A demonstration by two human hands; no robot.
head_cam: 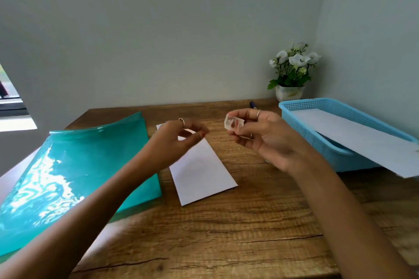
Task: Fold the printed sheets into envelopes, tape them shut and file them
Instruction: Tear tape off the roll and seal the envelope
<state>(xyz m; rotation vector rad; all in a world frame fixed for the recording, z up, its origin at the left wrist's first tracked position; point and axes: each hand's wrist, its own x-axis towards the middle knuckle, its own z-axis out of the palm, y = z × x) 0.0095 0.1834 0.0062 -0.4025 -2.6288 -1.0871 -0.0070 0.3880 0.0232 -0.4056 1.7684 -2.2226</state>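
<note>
A white envelope (pixel 201 170) lies flat in the middle of the wooden table (pixel 226 233). My left hand (pixel 179 136) hovers over its far end, fingers curled with thumb and fingertips close together; I cannot tell whether it pinches anything. My right hand (pixel 258 133) is raised to the right of the envelope and pinches a small piece of clear tape (pixel 233 123) between thumb and fingers. A glossy teal folder (pixel 74 174) lies to the left of the envelope.
A blue plastic basket (pixel 326 133) at the right holds a long white envelope (pixel 362 140) that sticks out over its rim. A potted white flower (pixel 291 72) stands in the back right corner. A dark pen (pixel 252 104) lies near the wall.
</note>
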